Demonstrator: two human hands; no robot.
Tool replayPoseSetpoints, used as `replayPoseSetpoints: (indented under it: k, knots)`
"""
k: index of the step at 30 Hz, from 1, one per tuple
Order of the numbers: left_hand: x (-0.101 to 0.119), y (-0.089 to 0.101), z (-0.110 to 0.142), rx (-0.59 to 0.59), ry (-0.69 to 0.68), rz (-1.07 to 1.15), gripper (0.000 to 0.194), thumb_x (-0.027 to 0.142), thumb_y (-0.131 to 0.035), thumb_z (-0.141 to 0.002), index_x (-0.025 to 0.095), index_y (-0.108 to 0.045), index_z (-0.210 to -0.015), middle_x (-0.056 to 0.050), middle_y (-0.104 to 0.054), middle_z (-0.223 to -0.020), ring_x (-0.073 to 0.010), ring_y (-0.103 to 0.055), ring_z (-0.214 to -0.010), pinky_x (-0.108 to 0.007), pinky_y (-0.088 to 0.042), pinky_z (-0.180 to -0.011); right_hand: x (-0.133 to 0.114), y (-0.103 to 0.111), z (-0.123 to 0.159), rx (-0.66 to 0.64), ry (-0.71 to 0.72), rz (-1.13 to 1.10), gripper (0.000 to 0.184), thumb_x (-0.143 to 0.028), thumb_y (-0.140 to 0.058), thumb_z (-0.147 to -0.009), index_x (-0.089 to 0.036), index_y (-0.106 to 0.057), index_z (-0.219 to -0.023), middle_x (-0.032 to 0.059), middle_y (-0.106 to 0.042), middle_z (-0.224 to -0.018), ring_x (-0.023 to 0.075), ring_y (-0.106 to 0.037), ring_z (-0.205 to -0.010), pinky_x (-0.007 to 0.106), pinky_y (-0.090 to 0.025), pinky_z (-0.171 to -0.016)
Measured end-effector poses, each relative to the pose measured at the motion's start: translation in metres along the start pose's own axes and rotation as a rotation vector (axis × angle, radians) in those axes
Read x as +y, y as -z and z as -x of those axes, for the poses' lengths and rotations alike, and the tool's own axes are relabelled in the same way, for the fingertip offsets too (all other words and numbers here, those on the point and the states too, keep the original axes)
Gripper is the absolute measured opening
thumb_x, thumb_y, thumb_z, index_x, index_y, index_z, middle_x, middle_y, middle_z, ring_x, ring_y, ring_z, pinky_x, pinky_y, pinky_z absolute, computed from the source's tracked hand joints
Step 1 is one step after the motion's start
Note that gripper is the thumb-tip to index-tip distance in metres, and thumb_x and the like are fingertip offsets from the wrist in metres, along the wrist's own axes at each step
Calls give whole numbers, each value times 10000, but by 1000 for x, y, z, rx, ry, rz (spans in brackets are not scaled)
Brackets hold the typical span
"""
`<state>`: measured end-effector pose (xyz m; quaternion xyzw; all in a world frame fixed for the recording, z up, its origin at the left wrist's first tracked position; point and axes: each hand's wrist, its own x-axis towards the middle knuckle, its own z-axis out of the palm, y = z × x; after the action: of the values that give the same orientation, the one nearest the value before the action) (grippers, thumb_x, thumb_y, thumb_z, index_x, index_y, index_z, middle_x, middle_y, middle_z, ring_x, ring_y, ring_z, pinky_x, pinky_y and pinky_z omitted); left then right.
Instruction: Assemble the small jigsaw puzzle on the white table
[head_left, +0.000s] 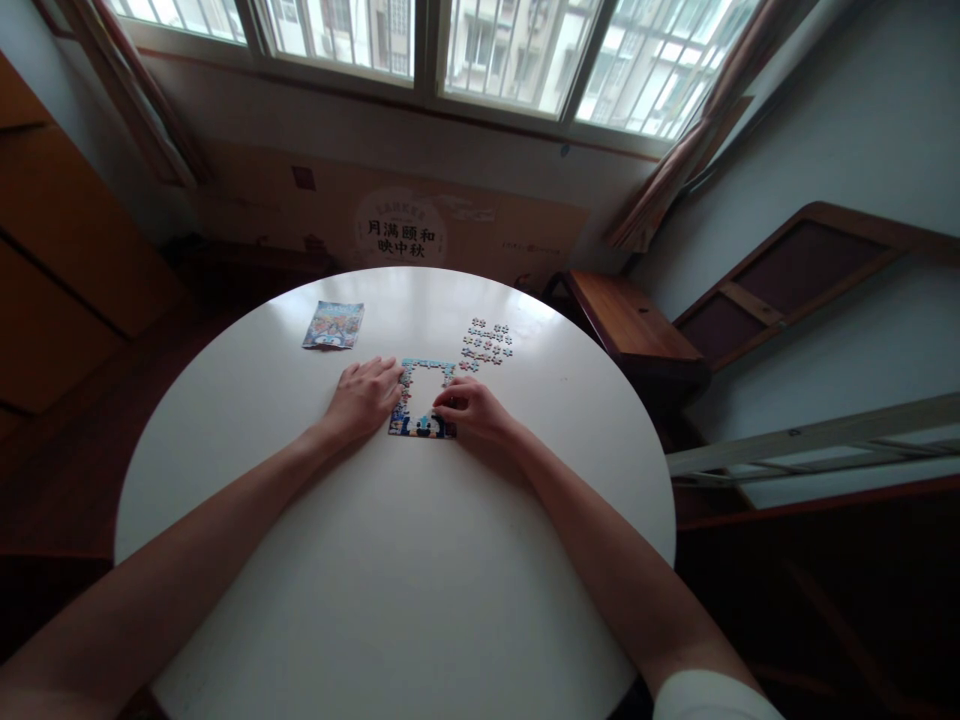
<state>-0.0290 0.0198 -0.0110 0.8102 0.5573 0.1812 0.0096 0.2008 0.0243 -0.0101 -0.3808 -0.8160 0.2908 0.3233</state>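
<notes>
A partly assembled jigsaw puzzle [424, 427] lies on the white round table, its frame joined around a bare middle. A dark blue and white picture shows along its bottom edge. My left hand [367, 390] rests flat, palm down, its fingertips on the puzzle's upper left edge. Over the right side of the puzzle, my right hand [474, 405] is closed in a pinch, fingertips at the inner lower right of the frame. The jigsaw piece between these fingers is mostly hidden. Several loose jigsaw pieces [487, 345] lie spread in rows beyond my right hand.
A printed picture packet [334, 326] lies at the far left of the round table [390, 570]. Past the table's right edge stands a wooden bench [626, 315]. A printed board [465, 225] leans below the barred windows [517, 55].
</notes>
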Motion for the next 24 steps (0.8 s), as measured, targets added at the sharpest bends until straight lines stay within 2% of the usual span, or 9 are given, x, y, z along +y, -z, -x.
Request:
replayPoseSetpoints:
  k: [5,10,14,17,20,24]
  knots:
    - [0,-1,0,7,0,-8,396,357,-420,-940,255,-586,-1285,-64,-534,-1411,-246,-445,-1327,-440,-302,-1104,4,0,0,29,7,-84,104,-248,-674,-772,-178,-749,-793,26,-579,-769,118,-501,-679,259,-423,-638]
    - [-2,-2,1,7,-4,-12,398,359,-415,-941,255,-586,-1285,-65,-526,-1419,-249,-444,-1329,-444,-307,-1101,11,-1,-2,161,-22,-215,135,-286,-645,-767,-183,-729,-788,24,-598,-725,122,-496,-654,255,-408,-597]
    - [-2,-2,0,9,-1,4,396,357,-422,-938,266,-585,-1288,-61,-526,-1420,-243,-440,-1332,-439,-301,-1106,15,-3,-3,213,-62,-285,161,-297,-615,-778,-176,-715,-814,19,-610,-723,110,-489,-609,255,-398,-574]
    - [-1,-2,0,4,3,11,396,357,-422,-938,271,-585,-1289,-59,-526,-1420,-243,-439,-1332,-442,-299,-1107,15,-4,-2,293,-71,-217,153,-271,-588,-799,-177,-708,-816,25,-614,-763,115,-495,-631,264,-411,-596]
    - [-1,-2,0,5,0,1,398,358,-411,-941,267,-584,-1287,-59,-531,-1415,-241,-438,-1333,-441,-298,-1106,11,-4,0,345,-46,-54,133,-207,-572,-809,-187,-703,-802,28,-596,-777,138,-506,-688,294,-440,-681]
    - [-2,-2,0,6,-4,-5,399,366,-409,-941,268,-582,-1287,-55,-528,-1418,-242,-440,-1331,-437,-301,-1103,2,-1,3,270,3,180,47,-227,-663,-780,-215,-693,-815,36,-580,-845,194,-515,-875,360,-417,-873]
